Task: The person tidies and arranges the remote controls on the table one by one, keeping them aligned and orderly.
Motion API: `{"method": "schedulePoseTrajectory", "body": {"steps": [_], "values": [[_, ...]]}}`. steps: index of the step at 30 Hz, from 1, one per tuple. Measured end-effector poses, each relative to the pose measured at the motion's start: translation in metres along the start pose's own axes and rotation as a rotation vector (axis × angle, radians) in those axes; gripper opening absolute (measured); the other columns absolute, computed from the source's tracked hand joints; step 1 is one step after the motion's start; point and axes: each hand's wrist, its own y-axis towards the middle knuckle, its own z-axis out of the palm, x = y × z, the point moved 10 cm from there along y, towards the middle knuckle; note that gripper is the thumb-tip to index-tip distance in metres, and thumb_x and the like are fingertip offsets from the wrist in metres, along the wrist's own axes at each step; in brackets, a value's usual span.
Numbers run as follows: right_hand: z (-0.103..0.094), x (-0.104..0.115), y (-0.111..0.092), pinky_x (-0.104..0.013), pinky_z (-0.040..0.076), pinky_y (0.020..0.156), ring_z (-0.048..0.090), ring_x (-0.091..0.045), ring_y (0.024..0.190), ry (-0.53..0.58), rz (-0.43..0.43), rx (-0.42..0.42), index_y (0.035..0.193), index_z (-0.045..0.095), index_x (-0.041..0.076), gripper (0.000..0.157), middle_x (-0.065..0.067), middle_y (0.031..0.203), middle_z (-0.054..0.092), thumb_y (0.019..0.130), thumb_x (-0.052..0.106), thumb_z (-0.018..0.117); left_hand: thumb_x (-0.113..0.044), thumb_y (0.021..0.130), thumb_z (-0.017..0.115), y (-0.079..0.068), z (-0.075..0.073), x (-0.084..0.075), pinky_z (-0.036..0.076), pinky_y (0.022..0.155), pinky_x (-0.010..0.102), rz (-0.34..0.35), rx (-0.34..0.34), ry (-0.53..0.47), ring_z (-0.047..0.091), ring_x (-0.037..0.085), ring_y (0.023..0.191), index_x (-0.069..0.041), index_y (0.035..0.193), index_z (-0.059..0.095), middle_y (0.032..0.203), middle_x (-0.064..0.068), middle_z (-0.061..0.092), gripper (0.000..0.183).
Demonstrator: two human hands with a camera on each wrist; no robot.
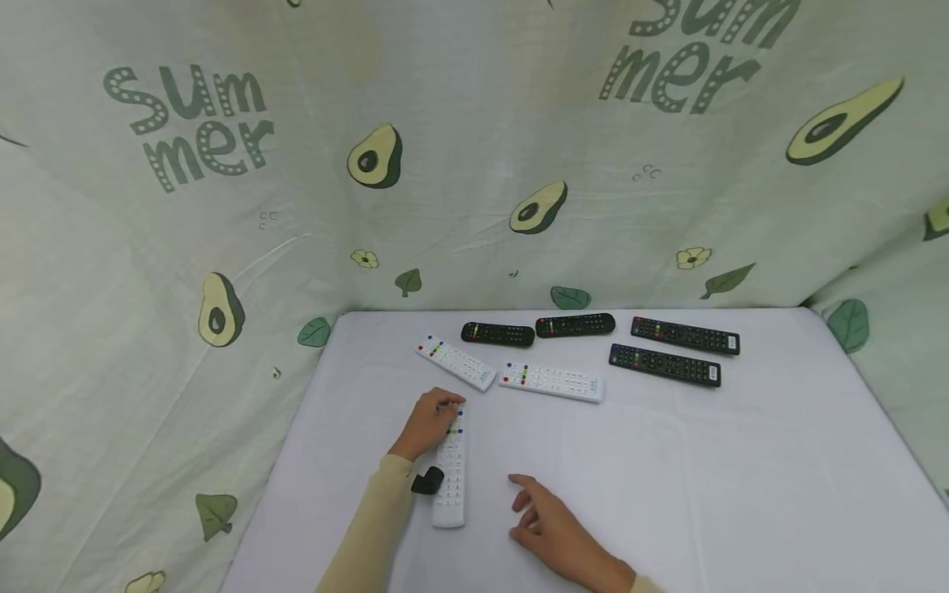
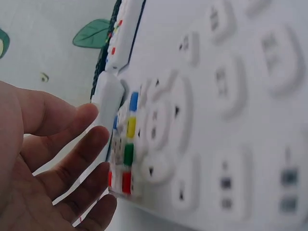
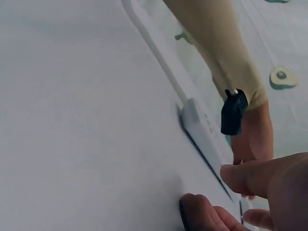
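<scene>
My left hand is just left of the middle of the head view, at the far end of a white remote that lies lengthwise on the table. Its fingers are loosely bent and a little spread, pinching nothing that I can see; the left wrist view puts the tips beside the coloured buttons, but I can't tell how firmly they touch, if at all. My right hand, at lower centre, is half curled with thumb and fingers apart, holding nothing.

What worries me is a nudge. With so slack a touch at one end only, a sideways brush would probably swing the remote askew, its near end being unheld. The dark wrist camera on my left arm overlaps the remote's left edge in the head view (easy to forget it's strapped there), so lowering that wrist could snag or shove it.

Beyond my fingertips, the slanted white remote sits near; reaching too far up the frame could knock it into the level white remote just beside it. A careless press from my fingers might also push some buttons.
</scene>
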Motion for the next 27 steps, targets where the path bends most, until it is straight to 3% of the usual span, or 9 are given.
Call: {"method": "schedulePoseTrajectory", "body": {"steps": [10, 17, 27], "values": [[-0.068, -0.015, -0.031, -0.023, 0.052, 0.068, 0.059, -0.011, 0.083, 0.012, 0.039, -0.212, 0.134, 0.041, 0.007, 0.058, -0.009, 0.104, 0.054, 0.083, 0.005, 0.067, -0.013, 0.094, 0.052, -0.001, 0.012, -0.037, 0.041, 0.093, 0.039, 0.117, -0.014, -0.033, 0.048, 0.017, 0.110, -0.019, 0.105, 0.065, 0.110, -0.004, 0.056, 0.017], [-0.111, -0.024, -0.047, -0.021, 0.051, 0.068, 0.059, -0.011, 0.083, 0.010, 0.134, -0.371, 0.130, 0.046, 0.011, 0.055, -0.006, 0.101, 0.056, 0.081, 0.000, 0.068, -0.016, 0.094, 0.053, -0.003, 0.027, -0.061, 0.040, 0.094, 0.039, 0.140, 0.014, -0.032, 0.048, 0.015, 0.111, -0.022, 0.106, 0.064, 0.112, -0.007, 0.056, 0.017], [-0.143, -0.039, -0.058, -0.023, 0.051, 0.071, 0.059, -0.014, 0.087, -0.061, 0.173, -0.441, 0.132, 0.043, 0.010, 0.053, -0.007, 0.105, 0.057, 0.085, 0.004, 0.065, -0.014, 0.094, 0.053, -0.002, 0.059, -0.098, 0.037, 0.099, 0.039, 0.224, 0.074, -0.078, 0.046, 0.012, 0.116, -0.022, 0.106, 0.065, 0.108, -0.011, 0.057, 0.018]]}}
